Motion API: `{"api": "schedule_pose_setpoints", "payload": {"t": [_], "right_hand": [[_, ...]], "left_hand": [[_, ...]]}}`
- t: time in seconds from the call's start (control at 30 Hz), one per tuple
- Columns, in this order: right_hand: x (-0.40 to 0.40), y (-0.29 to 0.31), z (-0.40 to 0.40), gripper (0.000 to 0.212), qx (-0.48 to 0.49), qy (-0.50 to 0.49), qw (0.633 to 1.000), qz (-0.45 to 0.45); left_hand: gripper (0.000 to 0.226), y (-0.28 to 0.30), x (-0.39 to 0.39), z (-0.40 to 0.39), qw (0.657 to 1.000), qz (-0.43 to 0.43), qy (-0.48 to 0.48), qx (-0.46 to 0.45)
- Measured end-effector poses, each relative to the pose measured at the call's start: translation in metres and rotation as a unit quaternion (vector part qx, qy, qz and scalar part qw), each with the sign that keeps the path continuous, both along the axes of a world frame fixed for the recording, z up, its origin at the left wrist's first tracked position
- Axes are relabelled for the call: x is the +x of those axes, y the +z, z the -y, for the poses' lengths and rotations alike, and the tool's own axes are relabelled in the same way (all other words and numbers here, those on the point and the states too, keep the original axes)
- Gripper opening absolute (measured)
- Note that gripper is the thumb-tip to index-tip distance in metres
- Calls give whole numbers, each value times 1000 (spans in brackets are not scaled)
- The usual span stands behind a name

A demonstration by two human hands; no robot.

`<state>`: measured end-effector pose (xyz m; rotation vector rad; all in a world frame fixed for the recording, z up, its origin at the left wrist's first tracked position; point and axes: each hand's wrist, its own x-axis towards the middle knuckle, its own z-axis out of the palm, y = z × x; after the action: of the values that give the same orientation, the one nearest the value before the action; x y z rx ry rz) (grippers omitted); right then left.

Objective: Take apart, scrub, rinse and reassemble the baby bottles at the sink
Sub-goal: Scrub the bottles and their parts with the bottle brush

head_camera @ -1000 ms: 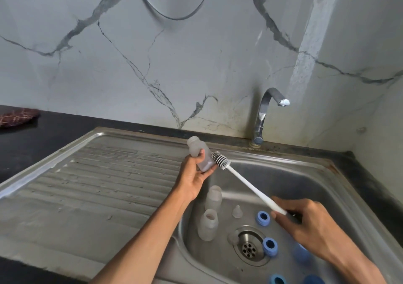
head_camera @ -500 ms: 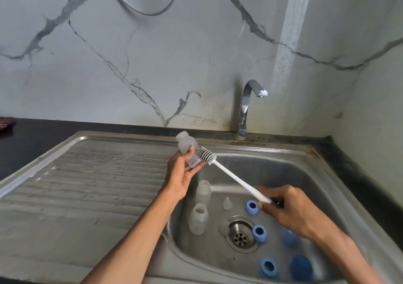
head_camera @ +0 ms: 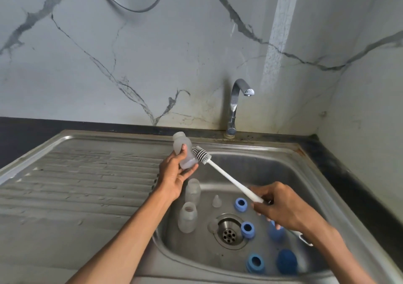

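Observation:
My left hand (head_camera: 174, 174) grips a frosted clear baby bottle (head_camera: 182, 150) above the sink's left rim, its open neck tilted up and to the left. My right hand (head_camera: 281, 205) holds the white handle of a bottle brush (head_camera: 226, 175); the bristle head (head_camera: 201, 154) lies against the outside of that bottle near its base. Two more open bottles (head_camera: 192, 191) (head_camera: 187, 217) stand in the basin. Beside them lie a clear teat (head_camera: 216, 201), three blue collar rings (head_camera: 240, 204) (head_camera: 247, 229) (head_camera: 254, 262) and blue caps (head_camera: 286, 262).
The steel sink (head_camera: 290, 159) has a round drain (head_camera: 229, 231) in its middle and a ribbed draining board (head_camera: 76, 183) on the left. A chrome tap (head_camera: 236, 105) stands at the back; no water runs. A dark counter (head_camera: 357, 174) edges the sink, under a marbled wall.
The view has shifted a little, so sink and hands sit lower left in frame. Both hands keep the same hold; the brush head stays against the bottle.

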<state>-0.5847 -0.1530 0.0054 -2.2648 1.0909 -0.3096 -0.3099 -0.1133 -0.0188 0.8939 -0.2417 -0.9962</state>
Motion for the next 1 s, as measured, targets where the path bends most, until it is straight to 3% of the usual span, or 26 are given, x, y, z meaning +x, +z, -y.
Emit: {"api": "schedule_pose_setpoints", "payload": {"t": [0.2, 0.37, 0.63, 0.87, 1.0], "right_hand": [[5, -4, 0, 25, -10, -36, 998, 47], [5, 1, -3, 29, 29, -21, 999, 38], [-3, 6, 1, 29, 106, 1, 994, -3], [7, 0, -4, 34, 67, -35, 996, 56], [5, 0, -3, 35, 57, -24, 997, 43]], "left_hand": [[67, 0, -26, 2, 998, 24, -57, -11], [25, 1, -20, 5, 997, 33, -69, -7], [36, -1, -8, 3, 998, 19, -67, 10], [43, 3, -31, 1, 992, 8, -125, -22], [35, 6, -13, 2, 996, -27, -80, -33]]}}
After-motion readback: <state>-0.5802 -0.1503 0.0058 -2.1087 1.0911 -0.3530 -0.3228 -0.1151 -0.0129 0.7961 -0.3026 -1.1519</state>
